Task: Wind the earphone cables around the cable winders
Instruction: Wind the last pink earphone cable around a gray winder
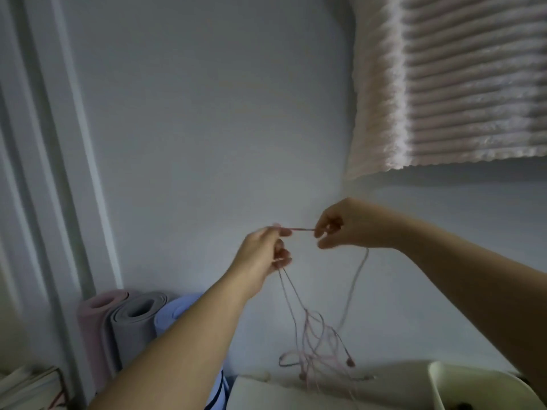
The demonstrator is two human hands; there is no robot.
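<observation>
The left hand (262, 253) and the right hand (344, 227) are raised before the pale grey wall (207, 128). Each pinches the thin pink earphone cable (302, 229), so a short stretch runs taut between them, probably to free a straight run for winding. The rest hangs tangled from both hands, just above the white surface (260, 395); no cable winder can be made out.

Pale grey-blue wall (222, 113), plain, dimly lit; white moulded door frame (53, 143) at left. Ribbed pale pink fabric (458, 84) hanging upper right. Three rolled mats upright by the frame: pink mat (94, 321), grey mat (133, 324), blue mat (174, 312); white counter (266, 392) and white bin (473, 386) below.
</observation>
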